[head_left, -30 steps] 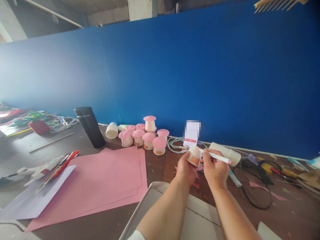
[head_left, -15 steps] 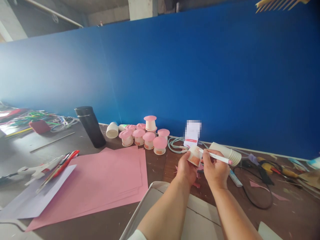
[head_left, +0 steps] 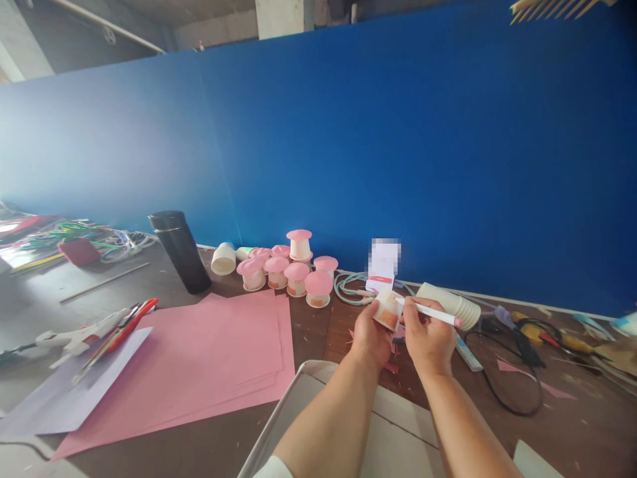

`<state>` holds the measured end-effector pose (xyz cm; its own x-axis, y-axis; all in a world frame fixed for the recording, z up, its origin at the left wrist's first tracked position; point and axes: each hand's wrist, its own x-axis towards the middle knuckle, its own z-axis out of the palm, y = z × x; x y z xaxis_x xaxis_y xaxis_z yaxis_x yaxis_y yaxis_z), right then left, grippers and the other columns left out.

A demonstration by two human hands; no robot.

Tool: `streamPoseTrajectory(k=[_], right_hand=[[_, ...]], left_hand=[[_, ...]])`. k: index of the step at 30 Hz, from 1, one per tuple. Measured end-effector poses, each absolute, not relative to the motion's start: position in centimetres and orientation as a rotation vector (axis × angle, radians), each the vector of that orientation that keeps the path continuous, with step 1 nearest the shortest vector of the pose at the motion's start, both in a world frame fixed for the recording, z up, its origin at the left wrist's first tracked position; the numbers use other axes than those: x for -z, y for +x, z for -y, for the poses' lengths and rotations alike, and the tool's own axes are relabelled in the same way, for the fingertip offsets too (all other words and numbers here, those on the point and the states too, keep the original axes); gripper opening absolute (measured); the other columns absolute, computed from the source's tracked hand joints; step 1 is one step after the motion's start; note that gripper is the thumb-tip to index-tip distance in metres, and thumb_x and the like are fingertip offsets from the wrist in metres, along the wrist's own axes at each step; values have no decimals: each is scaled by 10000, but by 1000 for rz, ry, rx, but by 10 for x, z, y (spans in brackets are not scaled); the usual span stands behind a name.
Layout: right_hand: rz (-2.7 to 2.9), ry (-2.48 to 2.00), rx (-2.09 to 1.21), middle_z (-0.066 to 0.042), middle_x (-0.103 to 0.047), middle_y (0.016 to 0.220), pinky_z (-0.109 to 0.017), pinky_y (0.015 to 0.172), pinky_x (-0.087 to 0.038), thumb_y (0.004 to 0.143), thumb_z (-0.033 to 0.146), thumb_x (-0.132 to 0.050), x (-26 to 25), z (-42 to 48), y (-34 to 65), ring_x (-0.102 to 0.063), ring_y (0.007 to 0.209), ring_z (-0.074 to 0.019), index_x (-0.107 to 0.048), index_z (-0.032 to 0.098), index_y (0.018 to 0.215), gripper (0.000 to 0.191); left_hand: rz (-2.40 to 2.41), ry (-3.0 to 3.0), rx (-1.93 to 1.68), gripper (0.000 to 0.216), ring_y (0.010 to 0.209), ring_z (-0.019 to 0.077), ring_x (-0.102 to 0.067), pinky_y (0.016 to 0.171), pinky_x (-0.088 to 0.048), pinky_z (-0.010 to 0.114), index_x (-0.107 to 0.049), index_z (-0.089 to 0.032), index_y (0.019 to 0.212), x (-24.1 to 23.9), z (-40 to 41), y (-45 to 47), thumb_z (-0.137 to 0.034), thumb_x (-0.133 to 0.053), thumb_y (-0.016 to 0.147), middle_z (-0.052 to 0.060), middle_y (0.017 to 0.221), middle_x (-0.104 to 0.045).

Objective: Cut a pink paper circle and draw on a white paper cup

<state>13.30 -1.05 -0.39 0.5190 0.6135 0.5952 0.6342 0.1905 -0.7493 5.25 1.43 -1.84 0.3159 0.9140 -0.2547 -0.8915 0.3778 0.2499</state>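
Observation:
My left hand [head_left: 371, 337] is closed around a small white paper cup [head_left: 387, 312] with an orange-brown patch drawn on its side. In my right hand [head_left: 430, 342] is a white marker [head_left: 432, 312] with a pink end, pinched like a pen. Its tip meets the cup's side, near thin orange lines. Just behind the hands stands a white card [head_left: 383, 262], partly blurred out. A stack of white paper cups [head_left: 450, 305] lies on its side to the right of my right hand. Pink paper scraps [head_left: 391, 367] lie under the hands.
Several cups with pink paper tops [head_left: 318, 285] stand left of my hands, near a black bottle [head_left: 182, 252]. Pink sheets [head_left: 213, 358] cover the left of the table, with a glue gun [head_left: 82, 335] and a red cutter [head_left: 132, 325]. A black cable [head_left: 517, 411] curls at right.
The marker stays at the cup while a few more orange lines show near its tip. Both hands have hardly moved, and everything else stays in place.

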Motion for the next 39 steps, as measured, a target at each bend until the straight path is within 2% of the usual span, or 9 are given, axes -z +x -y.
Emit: streamPoseTrajectory(k=[19,24,28,39], right_hand=[[1143,-1482,21,-77,-705,650,-298,600,-485,808,452,-602,6,10,133,-684,645,-231,-670,180,814,281],[1146,-1488,34,-73,-697,635,-298,597,-479,800,445,-605,5,9,132,-678,639,-230,-670,180,806,273],[1144,-1482,27,-76,-701,645,-301,602,-482,799,451,-602,6,10,132,-677,642,-231,-669,178,806,281],[1159,-1485,52,-80,-699,644,-299,593,-481,792,461,-593,6,10,131,-677,640,-230,-669,174,801,297]], left_hand=[[-398,69,-1187,288,833,224,-699,695,-559,268,-683,-61,1024,22,-17,53,-251,-595,827,157,983,-721],[-405,101,-1156,307,721,210,-681,623,-533,272,-687,-77,1025,23,-17,52,-296,-587,834,146,940,-721],[-412,77,-1165,296,764,212,-687,682,-541,273,-682,-64,1020,22,-16,52,-271,-583,833,151,949,-721],[-420,45,-1180,276,845,228,-693,723,-547,273,-688,-65,1008,18,-15,51,-254,-586,834,153,978,-720]])
